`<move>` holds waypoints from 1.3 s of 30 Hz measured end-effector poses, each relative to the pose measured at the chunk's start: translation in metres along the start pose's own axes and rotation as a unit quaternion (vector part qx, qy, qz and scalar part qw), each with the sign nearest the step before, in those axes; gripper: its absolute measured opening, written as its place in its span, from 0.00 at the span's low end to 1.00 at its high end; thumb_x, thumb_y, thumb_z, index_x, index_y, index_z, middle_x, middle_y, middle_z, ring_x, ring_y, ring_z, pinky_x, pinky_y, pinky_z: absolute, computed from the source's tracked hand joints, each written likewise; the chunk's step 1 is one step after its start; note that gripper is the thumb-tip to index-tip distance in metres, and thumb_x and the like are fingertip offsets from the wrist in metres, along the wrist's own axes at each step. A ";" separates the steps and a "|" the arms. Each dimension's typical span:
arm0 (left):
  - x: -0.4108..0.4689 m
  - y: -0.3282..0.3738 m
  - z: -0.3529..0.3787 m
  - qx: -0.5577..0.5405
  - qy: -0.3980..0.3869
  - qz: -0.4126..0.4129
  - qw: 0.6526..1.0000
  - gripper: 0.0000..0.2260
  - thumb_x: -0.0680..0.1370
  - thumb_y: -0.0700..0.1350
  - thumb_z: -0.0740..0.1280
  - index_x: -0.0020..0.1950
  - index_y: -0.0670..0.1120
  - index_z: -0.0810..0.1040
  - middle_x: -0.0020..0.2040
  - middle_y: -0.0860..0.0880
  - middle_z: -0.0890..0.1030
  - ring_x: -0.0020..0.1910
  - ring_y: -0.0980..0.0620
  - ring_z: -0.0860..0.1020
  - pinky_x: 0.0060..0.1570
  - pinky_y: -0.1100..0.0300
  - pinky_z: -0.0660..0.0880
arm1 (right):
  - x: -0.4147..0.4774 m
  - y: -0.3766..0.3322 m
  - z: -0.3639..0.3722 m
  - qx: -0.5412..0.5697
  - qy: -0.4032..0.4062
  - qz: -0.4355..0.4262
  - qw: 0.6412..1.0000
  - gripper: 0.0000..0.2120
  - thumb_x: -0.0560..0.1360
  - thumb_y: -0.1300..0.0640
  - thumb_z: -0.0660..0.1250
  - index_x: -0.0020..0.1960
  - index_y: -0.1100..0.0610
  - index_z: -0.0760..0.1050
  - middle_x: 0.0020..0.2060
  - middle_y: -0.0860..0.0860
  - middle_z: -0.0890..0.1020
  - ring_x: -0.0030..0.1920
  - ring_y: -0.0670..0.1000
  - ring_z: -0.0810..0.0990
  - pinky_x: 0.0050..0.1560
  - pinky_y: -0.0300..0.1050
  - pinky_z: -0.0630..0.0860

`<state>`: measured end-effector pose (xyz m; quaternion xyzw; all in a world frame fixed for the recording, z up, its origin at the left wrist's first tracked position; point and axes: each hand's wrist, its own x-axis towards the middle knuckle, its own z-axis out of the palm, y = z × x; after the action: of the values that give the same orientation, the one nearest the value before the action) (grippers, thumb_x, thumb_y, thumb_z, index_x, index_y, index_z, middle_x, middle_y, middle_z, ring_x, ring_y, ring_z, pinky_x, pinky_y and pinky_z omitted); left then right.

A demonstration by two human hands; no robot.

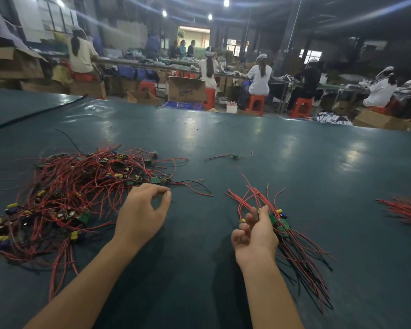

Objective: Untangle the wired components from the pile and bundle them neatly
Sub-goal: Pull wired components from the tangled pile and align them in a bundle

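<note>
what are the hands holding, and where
Right hand grips the bundle at its circuit boards. Left hand, by the pile: cannot tell.

Two hands (141, 216) (255, 236), one tangled pile (69, 186), one loose wired component (235, 156), two gathered bundles (294, 245) (408, 210)

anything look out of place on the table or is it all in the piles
One wired component lies alone on the green table, apart from the tangled pile and from the bundle that the right hand holds. Nothing looks damaged.
</note>
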<state>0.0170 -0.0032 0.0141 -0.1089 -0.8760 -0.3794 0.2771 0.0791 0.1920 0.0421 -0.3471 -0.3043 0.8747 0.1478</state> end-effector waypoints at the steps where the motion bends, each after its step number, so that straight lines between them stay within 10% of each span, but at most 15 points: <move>1: 0.001 -0.004 -0.002 0.062 0.007 0.020 0.998 0.06 0.76 0.45 0.70 0.51 0.46 0.83 0.52 0.50 0.81 0.53 0.47 0.77 0.54 0.50 0.73 | -0.001 -0.001 -0.001 0.017 0.000 0.012 1.000 0.13 0.80 0.46 0.65 0.45 0.55 0.76 0.32 0.47 0.74 0.22 0.43 0.66 0.18 0.33 0.61; 10: 0.002 -0.023 0.003 0.242 -0.208 -0.127 0.939 0.21 0.79 0.61 0.57 0.71 0.58 0.68 0.76 0.46 0.63 0.74 0.45 0.59 0.71 0.47 0.56 | 0.002 -0.010 -0.008 0.125 -0.037 0.117 0.985 0.16 0.85 0.57 0.55 0.40 0.59 0.70 0.33 0.47 0.74 0.15 0.41 0.66 0.15 0.30 0.61; 17: 0.002 -0.022 0.002 0.251 -0.205 -0.132 0.937 0.23 0.79 0.61 0.58 0.73 0.56 0.67 0.77 0.46 0.62 0.74 0.44 0.59 0.71 0.46 0.56 | 0.005 -0.011 -0.008 0.134 -0.054 0.117 0.982 0.16 0.84 0.52 0.57 0.42 0.61 0.71 0.21 0.47 0.77 0.14 0.40 0.66 0.15 0.30 0.63; 23: 0.012 -0.024 -0.007 0.215 -0.016 -0.034 0.976 0.17 0.76 0.49 0.68 0.64 0.48 0.78 0.73 0.42 0.68 0.71 0.41 0.64 0.68 0.43 0.61 | 0.003 -0.006 -0.003 0.064 -0.074 0.082 0.992 0.13 0.83 0.55 0.59 0.43 0.57 0.75 0.24 0.47 0.79 0.17 0.41 0.68 0.17 0.30 0.63; 28: 0.016 -0.043 -0.007 0.287 -0.136 -0.160 0.935 0.21 0.78 0.58 0.61 0.70 0.55 0.70 0.78 0.44 0.58 0.74 0.41 0.60 0.70 0.45 0.57 | -0.004 0.005 0.003 -0.010 -0.093 0.064 0.994 0.08 0.80 0.58 0.63 0.44 0.56 0.78 0.26 0.48 0.78 0.19 0.43 0.69 0.18 0.32 0.64; 39: 0.018 -0.046 -0.008 0.301 -0.113 -0.203 0.925 0.19 0.76 0.62 0.61 0.64 0.58 0.73 0.65 0.47 0.67 0.68 0.43 0.60 0.68 0.46 0.55 | -0.006 0.013 0.002 -0.078 -0.102 0.012 0.992 0.12 0.79 0.48 0.64 0.47 0.55 0.81 0.30 0.47 0.79 0.22 0.43 0.70 0.20 0.35 0.65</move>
<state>-0.0135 -0.0408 0.0008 0.1181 -0.9778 -0.1311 0.1129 0.0813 0.1778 0.0385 -0.2705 -0.3811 0.8806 0.0778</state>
